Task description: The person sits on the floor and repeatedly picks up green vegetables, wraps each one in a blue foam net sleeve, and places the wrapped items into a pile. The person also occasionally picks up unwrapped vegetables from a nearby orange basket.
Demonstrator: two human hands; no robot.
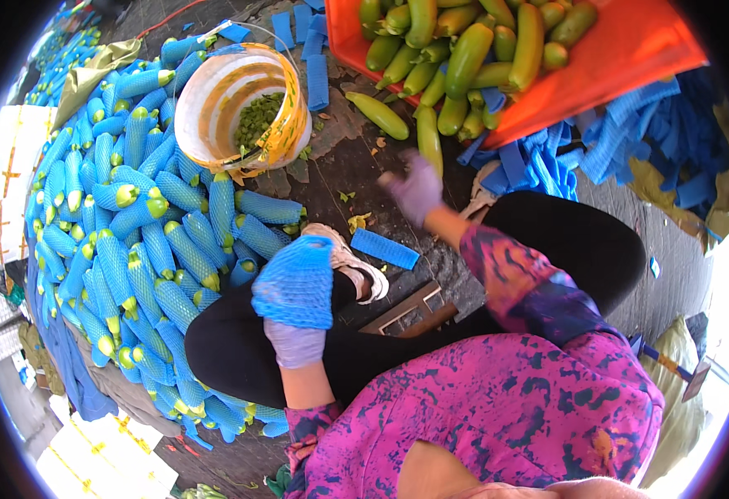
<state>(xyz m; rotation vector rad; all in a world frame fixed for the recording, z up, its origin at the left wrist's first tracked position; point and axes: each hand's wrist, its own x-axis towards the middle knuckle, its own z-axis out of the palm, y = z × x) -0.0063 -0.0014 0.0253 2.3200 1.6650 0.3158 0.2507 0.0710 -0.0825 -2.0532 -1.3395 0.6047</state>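
My left hand (296,340), in a thin pale glove, has a blue foam net sleeve (294,284) stretched over its fingers, above my bent left knee. My right hand (419,189), gloved too, reaches forward at the near end of a green zucchini (428,138); whether the fingers touch it is unclear. That zucchini lies below the rim of a tipped orange crate (595,75) full of zucchini. Another zucchini (378,115) rests on the dark floor to the left. A flat blue net sleeve (384,248) lies between my feet.
A large heap of net-sleeved zucchini (152,249) fills the left side. A white bucket (240,112) with green trimmings stands beside it. Loose blue sleeves (533,165) are piled at the right under the crate. A wooden frame (411,312) lies between my legs.
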